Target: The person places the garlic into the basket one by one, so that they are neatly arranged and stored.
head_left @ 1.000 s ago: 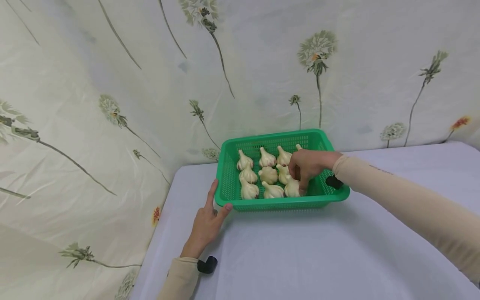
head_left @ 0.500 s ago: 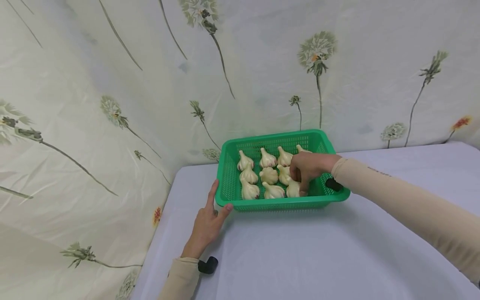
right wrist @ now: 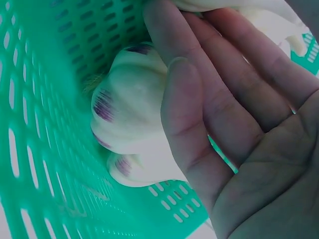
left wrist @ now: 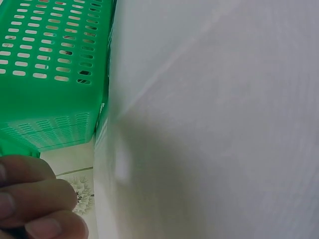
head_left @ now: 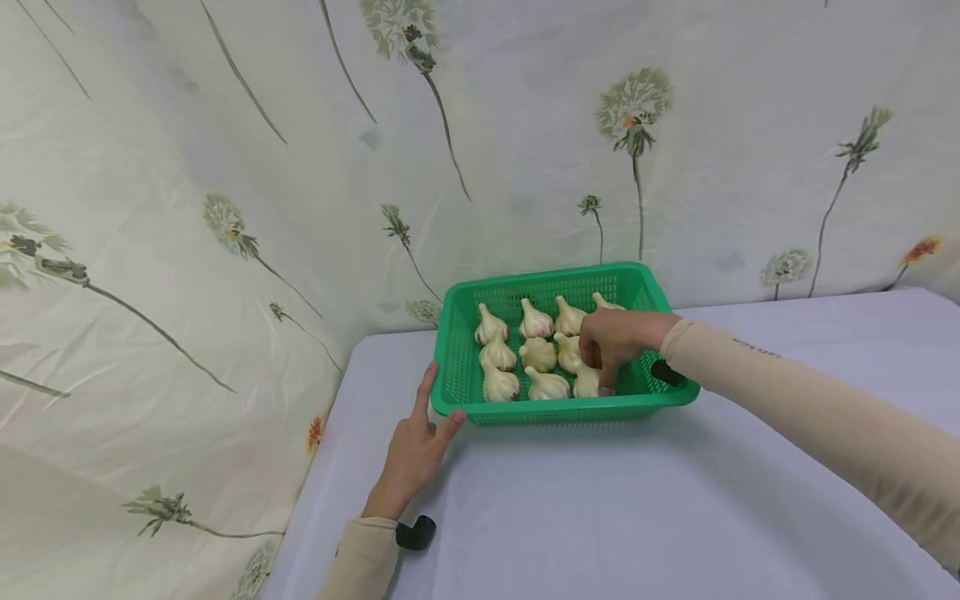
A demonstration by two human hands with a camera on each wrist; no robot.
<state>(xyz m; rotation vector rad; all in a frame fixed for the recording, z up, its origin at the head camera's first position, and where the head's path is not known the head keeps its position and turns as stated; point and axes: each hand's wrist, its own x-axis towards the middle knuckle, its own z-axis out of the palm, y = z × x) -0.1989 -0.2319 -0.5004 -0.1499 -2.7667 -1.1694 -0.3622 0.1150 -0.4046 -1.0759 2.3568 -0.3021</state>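
A green plastic basket (head_left: 567, 409) with slotted walls stands on the table and holds several garlic bulbs (head_left: 537, 354), pale with purple streaks. My left hand (head_left: 411, 454) touches the basket's near left corner, index finger straight along the side and thumb at the front rim. Its other fingers (left wrist: 42, 194) are bent in the left wrist view. My right hand (head_left: 618, 337) reaches in from the right, its curled fingers and thumb on a garlic bulb (right wrist: 132, 99) in the front row. In the right wrist view the thumb lies against that bulb, partly hiding it.
A white cloth covers the table (head_left: 600, 508). Behind it and to the left hangs a pale curtain (head_left: 517, 142) with a dandelion print. The basket stands close to the curtain at the back. The basket's right end wall lies beside my right wrist.
The garlic bulb under my right hand has shifted slightly to the right, and its neck shows less. The right hand has barely moved. My left hand stays at the basket's corner.
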